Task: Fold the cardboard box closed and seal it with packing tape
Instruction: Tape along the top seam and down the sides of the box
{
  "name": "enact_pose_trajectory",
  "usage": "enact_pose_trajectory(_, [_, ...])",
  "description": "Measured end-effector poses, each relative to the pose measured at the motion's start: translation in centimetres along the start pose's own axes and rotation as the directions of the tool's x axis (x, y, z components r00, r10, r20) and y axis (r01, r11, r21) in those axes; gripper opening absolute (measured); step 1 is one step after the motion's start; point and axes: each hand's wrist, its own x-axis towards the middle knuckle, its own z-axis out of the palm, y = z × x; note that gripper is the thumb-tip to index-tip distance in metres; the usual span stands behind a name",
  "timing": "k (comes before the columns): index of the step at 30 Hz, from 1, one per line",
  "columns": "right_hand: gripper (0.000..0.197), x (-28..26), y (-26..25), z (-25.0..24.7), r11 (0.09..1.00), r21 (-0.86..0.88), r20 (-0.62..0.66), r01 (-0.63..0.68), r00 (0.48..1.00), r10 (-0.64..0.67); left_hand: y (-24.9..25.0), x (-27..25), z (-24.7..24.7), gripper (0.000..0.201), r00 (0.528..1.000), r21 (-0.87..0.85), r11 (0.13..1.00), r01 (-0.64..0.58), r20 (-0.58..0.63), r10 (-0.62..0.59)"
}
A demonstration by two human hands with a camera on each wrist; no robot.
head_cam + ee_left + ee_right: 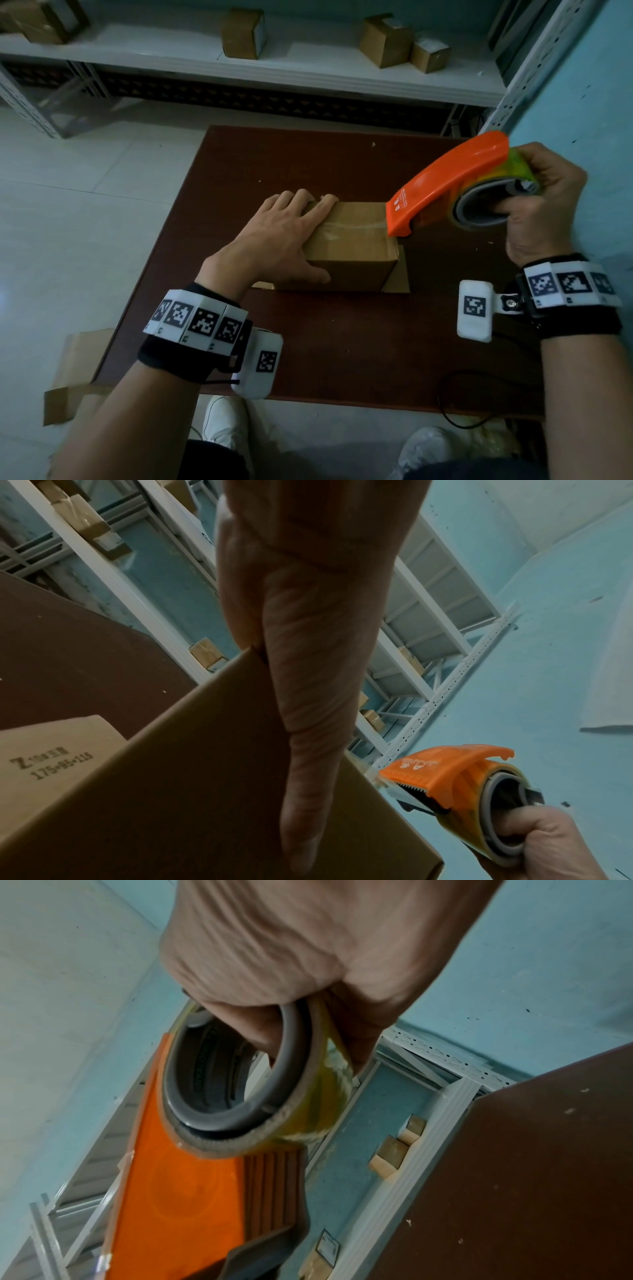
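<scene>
A small brown cardboard box [356,250] stands closed on the dark table, with a strip of clear tape running along its top seam. My left hand [287,233] presses on its left end, fingers flat on top and thumb [308,723] straight along the front face [205,791]. My right hand [537,205] grips an orange tape dispenser [445,178] by its roll [308,1104], fingers hooked through the grey core. The dispenser's cutter end sits at the box's top right edge. In the left wrist view the dispenser [445,775] shows its toothed blade beside the box corner.
The brown table [308,342] has flat cardboard [399,281] lying under the box. A white shelf [308,65] behind holds several small boxes. Cardboard pieces [78,363] lie on the floor at left. A blue wall [582,85] stands close on the right; a black cable [459,411] hangs off the front edge.
</scene>
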Motion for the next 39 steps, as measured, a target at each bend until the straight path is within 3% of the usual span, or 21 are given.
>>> enact_pose_trajectory(6, [0.046,0.1,0.3,-0.1,1.000,0.030,-0.039,0.005,0.999,-0.004,-0.4,-0.1,0.1,0.127,1.000,0.002,1.000,-0.019,0.011,0.019])
enact_pose_trajectory(10, [0.044,0.1,0.4,-0.4,0.996,-0.084,0.011,0.032,0.999,-0.031,-0.2,-0.1,0.2,0.134,1.000,0.029,0.999,-0.026,0.006,0.026])
enact_pose_trajectory(16, [0.038,0.3,0.6,-0.5,0.972,-0.221,0.085,0.078,0.995,-0.060,-0.2,-0.3,0.2,0.129,0.999,0.030,0.999,-0.046,-0.002,0.046])
enact_pose_trajectory(24, [0.033,0.4,0.4,-0.6,0.941,-0.318,0.106,0.117,0.990,-0.088,0.0,-0.3,0.1,0.128,0.999,0.058,0.997,-0.041,0.007,0.040])
enact_pose_trajectory(28, [0.033,0.5,0.1,-0.5,0.936,-0.329,0.110,0.125,0.990,-0.093,0.1,-0.4,0.3,0.128,0.997,0.063,0.997,-0.051,-0.047,0.054])
enact_pose_trajectory(33, [0.030,0.6,0.1,-0.4,0.933,-0.338,0.097,0.125,0.991,-0.097,1.2,-0.1,0.4,0.115,0.989,-0.062,0.997,0.041,-0.143,-0.049])
enact_pose_trajectory(39, [0.026,0.6,0.3,-0.5,0.933,-0.338,0.080,0.123,0.992,-0.101,3.0,1.3,0.7,0.085,0.952,-0.176,0.976,0.126,-0.254,-0.169])
